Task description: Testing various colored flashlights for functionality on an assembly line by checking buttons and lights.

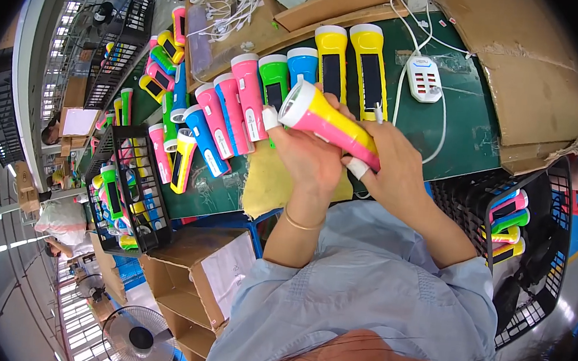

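A pink and yellow flashlight (332,124) with a white head lies tilted across my hands, its lens toward the upper left. My left hand (308,158) cradles it from beneath, a white-taped thumb beside the head. At the tail end, my right hand (400,166) grips it, its thumb also wrapped in white. A small pale tip shows by the right fingers; I cannot make out what it is. Just beyond, two yellow flashlights (371,71) stand beside a blue flashlight (302,63) and a green flashlight (273,76). Pink flashlights (247,91) lean to their left.
A white multi-port charger (424,79) with cables lies on the green table (464,144). Yellow cloth (268,185) hangs at the front edge. Black crates holding flashlights flank me: a left crate (154,227) and a right crate (549,272). Cardboard (539,72) covers the far right.
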A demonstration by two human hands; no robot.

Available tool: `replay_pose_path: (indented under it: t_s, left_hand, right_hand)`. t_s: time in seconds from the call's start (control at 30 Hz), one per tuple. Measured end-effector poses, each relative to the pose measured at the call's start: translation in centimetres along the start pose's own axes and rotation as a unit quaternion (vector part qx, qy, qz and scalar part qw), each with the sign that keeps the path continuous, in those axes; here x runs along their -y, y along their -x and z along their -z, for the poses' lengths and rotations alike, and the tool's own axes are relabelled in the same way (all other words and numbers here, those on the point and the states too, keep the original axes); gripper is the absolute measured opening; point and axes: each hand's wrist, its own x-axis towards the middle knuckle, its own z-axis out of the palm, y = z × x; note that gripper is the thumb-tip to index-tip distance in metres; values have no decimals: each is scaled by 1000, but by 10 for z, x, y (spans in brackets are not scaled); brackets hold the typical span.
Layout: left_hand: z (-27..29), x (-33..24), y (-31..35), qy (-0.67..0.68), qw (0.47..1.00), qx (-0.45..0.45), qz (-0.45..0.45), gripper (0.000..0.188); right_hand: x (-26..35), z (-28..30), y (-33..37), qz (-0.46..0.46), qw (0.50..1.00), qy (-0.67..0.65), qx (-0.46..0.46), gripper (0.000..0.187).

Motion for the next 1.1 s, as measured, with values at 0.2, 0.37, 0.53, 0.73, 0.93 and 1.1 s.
replay_pose_path:
  t_s: [0.2,0.37,0.53,0.73,0.93,1.1]
  left_hand:
    - [4,-2,-5,-62,996,65,-21,68]
    - [-2,-5,-4,-25,999,25,-36,73]
    - [19,-5,-45,-191,981,-29,-11,64]
    - [78,-191,-142,-723,546,-113,-409,39]
    - [188,-330,-231,-890,225,-318,-237,51]
    - [175,-315,-281,-912,182,-360,-79,48]
  right_hand:
    - [-21,-2,-14,-183,890,-367,199,46]
    - [-22,-11,-19,-155,893,-357,227,42]
    - [-26,-13,-18,-277,840,-427,189,45]
    - [-138,126,-31,-265,845,-398,-239,44]
    - [-140,128,-22,-201,885,-88,-411,42]
    - [-97,79,-33,-223,926,-133,-275,38]
